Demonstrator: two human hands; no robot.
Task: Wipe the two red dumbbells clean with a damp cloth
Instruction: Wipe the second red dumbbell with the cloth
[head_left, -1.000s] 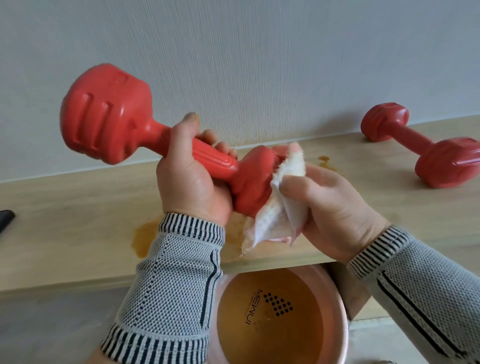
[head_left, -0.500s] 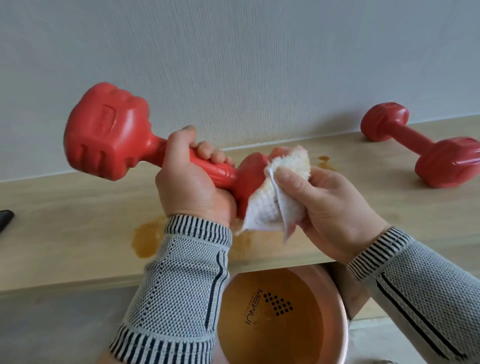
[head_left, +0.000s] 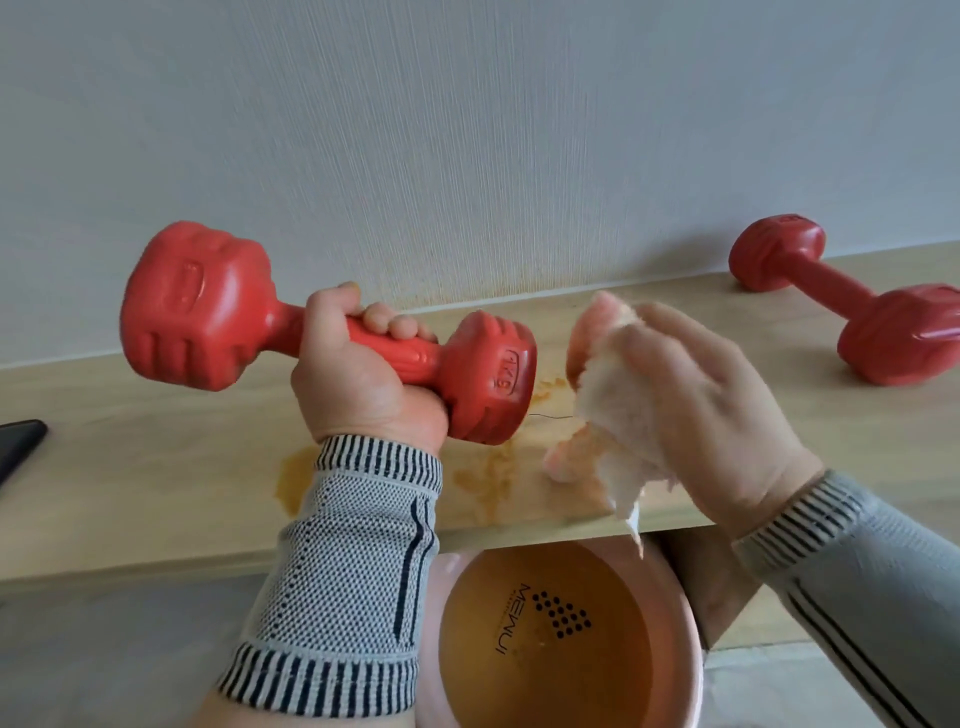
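Red dumbbell (head_left: 332, 335), its handle wrapped by the left hand's (head_left: 363, 384) fingers. The right hand (head_left: 691, 415), fingers bunching the damp cloth (head_left: 602, 415), has just lifted off its near head; that end looks wiped.

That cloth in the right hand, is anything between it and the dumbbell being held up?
Nothing visible. The cloth in the right hand is just apart from the end of the held dumbbell, which the left hand grips by its handle. Only open air separates them.

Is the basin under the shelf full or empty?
Partly full: brownish water covers the bottom of the basin, and its printed logo shows through.
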